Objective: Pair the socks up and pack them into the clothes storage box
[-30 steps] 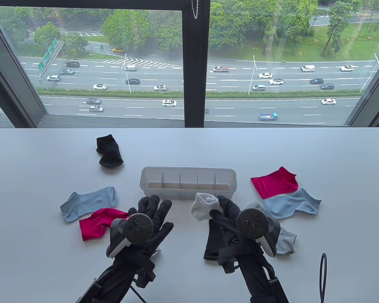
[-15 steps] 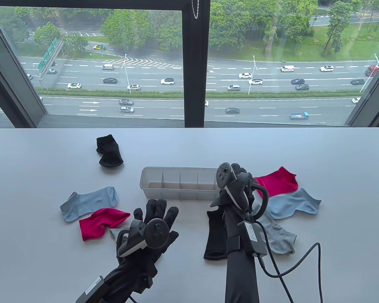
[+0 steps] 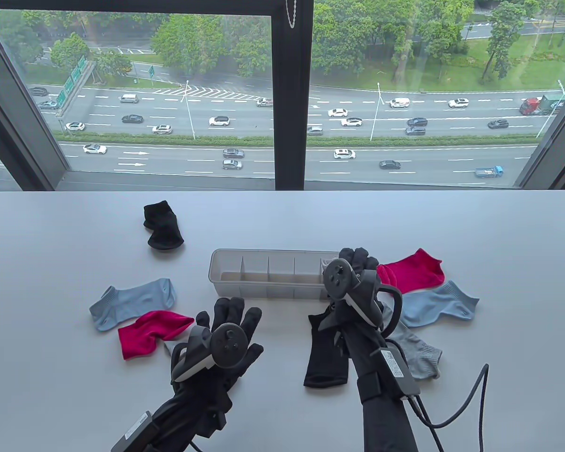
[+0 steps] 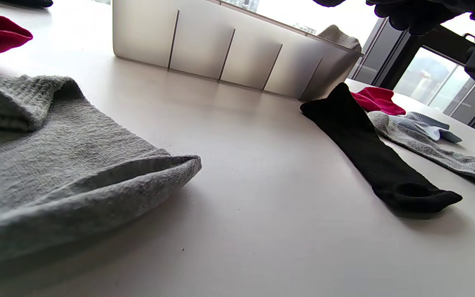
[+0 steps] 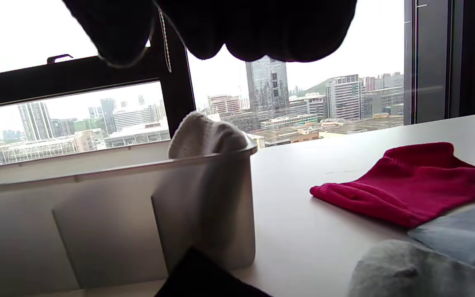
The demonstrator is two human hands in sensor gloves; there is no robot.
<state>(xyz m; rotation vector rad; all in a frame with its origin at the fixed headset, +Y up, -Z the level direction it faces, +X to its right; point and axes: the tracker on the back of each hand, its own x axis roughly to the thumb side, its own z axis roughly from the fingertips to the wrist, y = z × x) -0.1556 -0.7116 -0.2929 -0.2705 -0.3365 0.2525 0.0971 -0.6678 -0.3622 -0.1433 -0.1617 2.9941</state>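
Packed: white socks (image 5: 204,136) sat in the storage box (image 3: 263,282) (end compartment).
Left: eight loose socks.
Left hand (image 3: 230,336): fingers spread, empty.
Right hand (image 3: 358,268): grip unclear.

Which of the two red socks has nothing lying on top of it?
The red sock right of the box, by the right hand. The red sock on the left has its near corner under the left hand.

We note soft overcast daylight from the window (image 3: 282,94), faint shadows on the worktop (image 3: 52,282), blown-out sky and blurred foreground in wrist views.
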